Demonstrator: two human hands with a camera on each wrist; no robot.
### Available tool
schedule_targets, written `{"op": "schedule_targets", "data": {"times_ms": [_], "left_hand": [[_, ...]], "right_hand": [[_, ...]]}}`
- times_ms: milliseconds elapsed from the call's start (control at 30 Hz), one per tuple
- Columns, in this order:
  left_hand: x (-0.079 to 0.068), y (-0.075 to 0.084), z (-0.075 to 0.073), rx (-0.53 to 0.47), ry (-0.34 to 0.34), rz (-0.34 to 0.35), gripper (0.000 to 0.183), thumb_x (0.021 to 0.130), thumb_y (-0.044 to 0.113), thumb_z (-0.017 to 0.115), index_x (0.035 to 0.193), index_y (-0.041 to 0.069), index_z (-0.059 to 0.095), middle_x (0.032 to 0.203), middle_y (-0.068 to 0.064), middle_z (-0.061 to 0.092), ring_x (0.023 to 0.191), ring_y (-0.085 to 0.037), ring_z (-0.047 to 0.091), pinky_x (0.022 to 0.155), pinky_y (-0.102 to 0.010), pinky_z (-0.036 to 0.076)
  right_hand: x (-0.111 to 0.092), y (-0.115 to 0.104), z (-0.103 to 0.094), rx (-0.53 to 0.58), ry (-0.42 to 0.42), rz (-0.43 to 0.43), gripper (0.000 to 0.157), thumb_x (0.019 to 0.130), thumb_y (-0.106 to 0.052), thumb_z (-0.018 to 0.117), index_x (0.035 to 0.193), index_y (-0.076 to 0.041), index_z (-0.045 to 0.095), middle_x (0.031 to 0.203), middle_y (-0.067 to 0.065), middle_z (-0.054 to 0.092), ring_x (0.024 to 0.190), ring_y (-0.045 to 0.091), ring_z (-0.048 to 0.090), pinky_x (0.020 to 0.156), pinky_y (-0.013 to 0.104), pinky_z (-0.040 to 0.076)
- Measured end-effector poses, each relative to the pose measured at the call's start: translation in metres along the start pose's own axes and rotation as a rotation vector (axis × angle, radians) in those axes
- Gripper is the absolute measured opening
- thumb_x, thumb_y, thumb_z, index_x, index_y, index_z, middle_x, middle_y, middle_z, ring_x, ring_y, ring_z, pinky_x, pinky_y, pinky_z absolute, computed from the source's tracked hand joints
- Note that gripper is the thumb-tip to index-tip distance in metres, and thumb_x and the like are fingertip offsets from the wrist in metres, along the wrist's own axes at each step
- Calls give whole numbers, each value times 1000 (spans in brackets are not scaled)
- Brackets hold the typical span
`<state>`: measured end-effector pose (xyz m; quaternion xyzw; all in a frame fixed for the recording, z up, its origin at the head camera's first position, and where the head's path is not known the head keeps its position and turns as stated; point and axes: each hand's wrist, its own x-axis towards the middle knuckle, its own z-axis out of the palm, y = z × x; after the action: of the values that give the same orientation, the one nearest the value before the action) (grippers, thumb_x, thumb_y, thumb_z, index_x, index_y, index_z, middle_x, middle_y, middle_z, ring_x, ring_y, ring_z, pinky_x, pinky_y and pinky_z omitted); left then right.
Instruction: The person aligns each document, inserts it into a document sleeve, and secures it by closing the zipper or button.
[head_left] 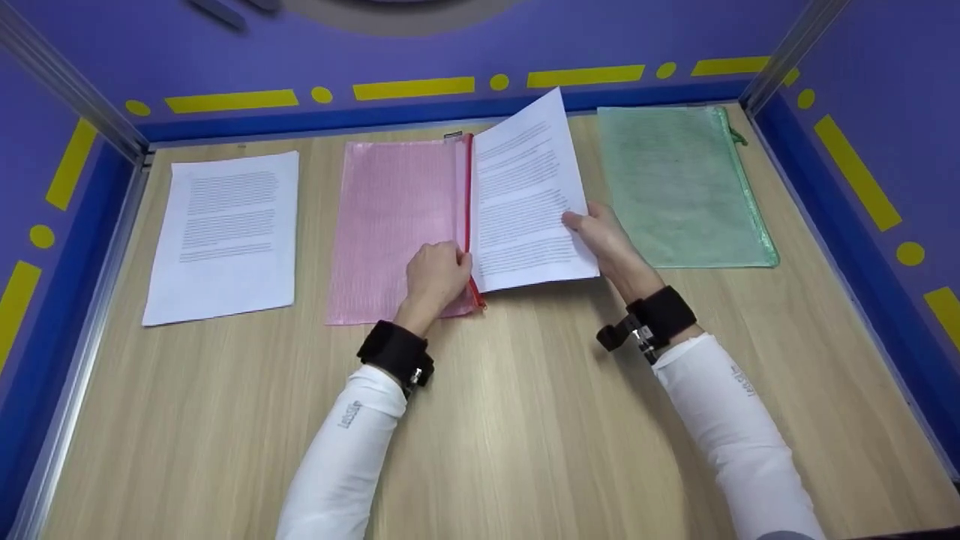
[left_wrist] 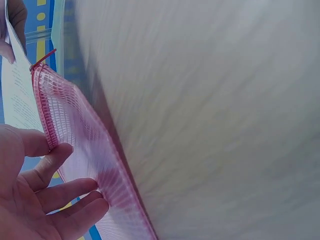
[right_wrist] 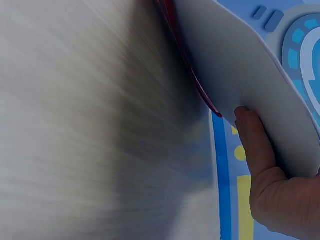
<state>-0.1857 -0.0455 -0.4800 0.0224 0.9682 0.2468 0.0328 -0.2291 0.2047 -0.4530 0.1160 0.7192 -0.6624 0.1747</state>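
A pink mesh zipper pouch point(head_left: 394, 214) with a red zipper along its right side lies mid-table. My left hand point(head_left: 437, 277) pinches its zipper edge between thumb and index finger; in the left wrist view the other fingers lie against the mesh point(left_wrist: 75, 120). Printed paper point(head_left: 525, 199) slants up from the pouch's opening, its left edge at the red zipper. How far it reaches inside is hidden. My right hand point(head_left: 611, 240) grips the paper's right edge, thumb on the printed face. Fingers point(right_wrist: 255, 140) support the blank underside in the right wrist view.
Another printed paper stack point(head_left: 225, 236) lies at the left of the wooden table point(head_left: 525, 420). A green mesh zipper pouch point(head_left: 686, 187) lies at the back right. Blue and purple panels point(head_left: 420, 56) with yellow marks enclose the back and sides.
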Motion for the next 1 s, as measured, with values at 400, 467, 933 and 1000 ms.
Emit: {"op": "schedule_targets", "data": {"times_ms": [400,467,933,1000], "left_hand": [[-1,-1,2,9,25,15,28,97,25,55,82,7,70,83,-10,74,83,-31,70,75,-45,57],[-1,-1,3,4,33,18,28,97,25,55,81,7,70,82,-9,74,82,-31,70,74,-46,57],[-2,-1,4,-28,74,29,29,96,23,57,77,6,69,78,-10,73,78,-31,70,71,-47,56],[-1,0,4,-33,75,27,28,96,23,57,78,6,70,79,-10,74,79,-31,70,72,-46,56]], "right_hand": [[6,12,15,47,-31,13,40,103,-12,43,140,1,46,103,5,67,84,12,67,71,24,55],[7,14,18,49,-43,18,40,103,-12,42,141,1,46,106,6,66,85,12,67,72,24,55],[15,19,7,-30,-56,52,44,99,-14,51,140,3,48,108,8,68,85,11,68,72,23,56],[15,19,0,-46,-63,49,45,100,-13,49,142,3,46,113,10,66,87,9,67,73,22,56]]}}
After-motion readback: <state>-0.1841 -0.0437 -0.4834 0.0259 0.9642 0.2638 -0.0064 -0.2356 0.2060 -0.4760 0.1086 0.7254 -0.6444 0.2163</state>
